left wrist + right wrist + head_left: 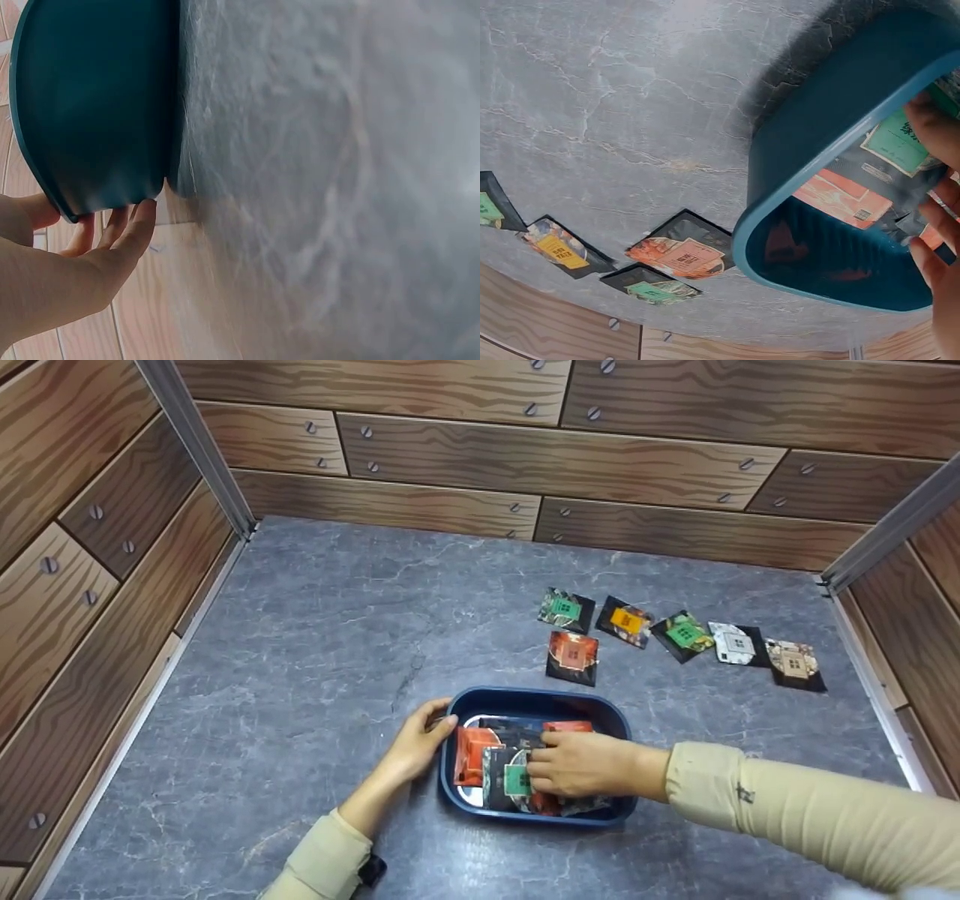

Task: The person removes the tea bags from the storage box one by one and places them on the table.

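Observation:
A dark blue plastic bin [540,819] stands on the table with several small flat printed packets inside. My left hand [416,742] holds its left end, thumb at the rim and fingers against the outer wall; the left wrist view shows this hand [90,262] close up. My right hand [581,765] reaches in over the right side, its fingers down among the packets. Near them lie a green-labelled packet [499,780] and an orange packet [472,750]. From the right wrist, this hand [941,195] touches the packets, but I cannot tell whether it grips one.
Beyond the bin, an orange-labelled packet [573,656] lies below a row of packets: green-labelled [566,609], yellow-labelled [625,621], another green-labelled [682,634], white [738,643] and beige [796,664]. Wood-patterned walls [450,442] enclose the grey marbled table [315,660] at back and sides.

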`<state>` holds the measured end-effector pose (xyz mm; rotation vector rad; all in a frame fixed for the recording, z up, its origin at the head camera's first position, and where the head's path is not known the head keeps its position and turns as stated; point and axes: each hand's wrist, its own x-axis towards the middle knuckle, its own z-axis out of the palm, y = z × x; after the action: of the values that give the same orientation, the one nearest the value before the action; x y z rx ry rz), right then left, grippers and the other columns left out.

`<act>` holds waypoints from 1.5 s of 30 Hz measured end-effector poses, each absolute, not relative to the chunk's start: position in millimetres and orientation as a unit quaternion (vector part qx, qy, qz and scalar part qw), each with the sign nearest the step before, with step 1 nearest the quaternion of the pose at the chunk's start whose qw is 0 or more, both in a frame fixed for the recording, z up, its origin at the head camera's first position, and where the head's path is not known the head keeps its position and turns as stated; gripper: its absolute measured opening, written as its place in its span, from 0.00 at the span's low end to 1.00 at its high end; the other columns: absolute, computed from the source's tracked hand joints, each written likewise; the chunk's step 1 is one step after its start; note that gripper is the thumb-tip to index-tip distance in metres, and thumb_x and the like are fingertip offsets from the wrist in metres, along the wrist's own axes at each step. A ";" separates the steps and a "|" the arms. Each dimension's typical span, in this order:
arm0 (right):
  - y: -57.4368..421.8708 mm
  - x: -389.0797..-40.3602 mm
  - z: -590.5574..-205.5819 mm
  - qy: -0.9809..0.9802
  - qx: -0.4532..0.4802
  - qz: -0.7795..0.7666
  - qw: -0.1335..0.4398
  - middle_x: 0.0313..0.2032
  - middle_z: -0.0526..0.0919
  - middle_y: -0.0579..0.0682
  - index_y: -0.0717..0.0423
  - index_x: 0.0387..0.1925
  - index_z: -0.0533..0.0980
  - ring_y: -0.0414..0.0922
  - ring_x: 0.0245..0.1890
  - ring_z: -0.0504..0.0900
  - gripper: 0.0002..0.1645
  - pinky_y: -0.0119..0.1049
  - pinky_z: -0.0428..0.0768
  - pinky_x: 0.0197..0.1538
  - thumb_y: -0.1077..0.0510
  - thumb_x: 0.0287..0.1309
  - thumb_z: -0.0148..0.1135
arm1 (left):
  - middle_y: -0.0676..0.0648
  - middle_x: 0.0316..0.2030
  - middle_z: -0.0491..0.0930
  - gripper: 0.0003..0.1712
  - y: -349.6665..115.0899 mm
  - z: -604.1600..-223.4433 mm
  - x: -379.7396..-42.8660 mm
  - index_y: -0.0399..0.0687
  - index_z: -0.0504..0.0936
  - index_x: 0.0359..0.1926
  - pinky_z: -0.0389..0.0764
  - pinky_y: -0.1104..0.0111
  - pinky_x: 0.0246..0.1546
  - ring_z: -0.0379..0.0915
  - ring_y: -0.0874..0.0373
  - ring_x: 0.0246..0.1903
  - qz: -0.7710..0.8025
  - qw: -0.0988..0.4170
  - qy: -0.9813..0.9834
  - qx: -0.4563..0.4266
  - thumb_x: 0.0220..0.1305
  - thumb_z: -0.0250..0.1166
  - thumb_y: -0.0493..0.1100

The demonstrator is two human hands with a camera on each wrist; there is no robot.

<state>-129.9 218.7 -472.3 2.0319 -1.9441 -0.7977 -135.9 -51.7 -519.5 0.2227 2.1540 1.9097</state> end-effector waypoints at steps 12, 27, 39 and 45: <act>221.6 -131.2 -447.7 -0.723 0.632 -0.249 0.124 0.26 0.83 0.38 0.40 0.26 0.80 0.42 0.31 0.76 0.04 0.36 0.68 0.36 0.47 0.50 0.66 | 0.26 0.57 0.73 0.22 -52.1 -521.5 -136.3 0.21 0.67 0.62 0.74 0.55 0.61 0.70 0.35 0.59 0.663 0.128 0.734 0.075 0.73 0.54 0.33; 229.3 -128.9 -408.0 -0.768 0.594 -0.202 0.132 0.24 0.82 0.43 0.51 0.31 0.76 0.44 0.25 0.74 0.15 0.36 0.73 0.35 0.52 0.46 0.74 | 0.26 0.59 0.72 0.23 -52.4 -519.5 -135.6 0.22 0.67 0.62 0.74 0.53 0.62 0.69 0.34 0.60 0.654 0.131 0.742 0.074 0.73 0.55 0.35; 258.6 -130.7 -392.1 -0.837 0.529 -0.024 0.134 0.25 0.83 0.44 0.53 0.29 0.75 0.43 0.25 0.77 0.17 0.37 0.78 0.31 0.54 0.44 0.78 | 0.25 0.57 0.72 0.22 -52.3 -520.0 -136.5 0.20 0.66 0.61 0.76 0.54 0.60 0.70 0.34 0.59 0.665 0.126 0.731 0.086 0.73 0.54 0.33; 279.4 -137.4 -386.3 -0.860 0.480 0.061 0.162 0.27 0.82 0.45 0.53 0.32 0.78 0.42 0.27 0.78 0.15 0.38 0.80 0.31 0.56 0.45 0.77 | 0.25 0.57 0.72 0.22 -52.2 -520.7 -136.2 0.20 0.67 0.62 0.74 0.54 0.61 0.70 0.34 0.59 0.659 0.126 0.738 0.080 0.73 0.54 0.33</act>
<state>-137.4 279.4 -386.3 1.3692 -2.4554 0.1746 -136.2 -52.2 -520.7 0.2338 2.1476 1.9178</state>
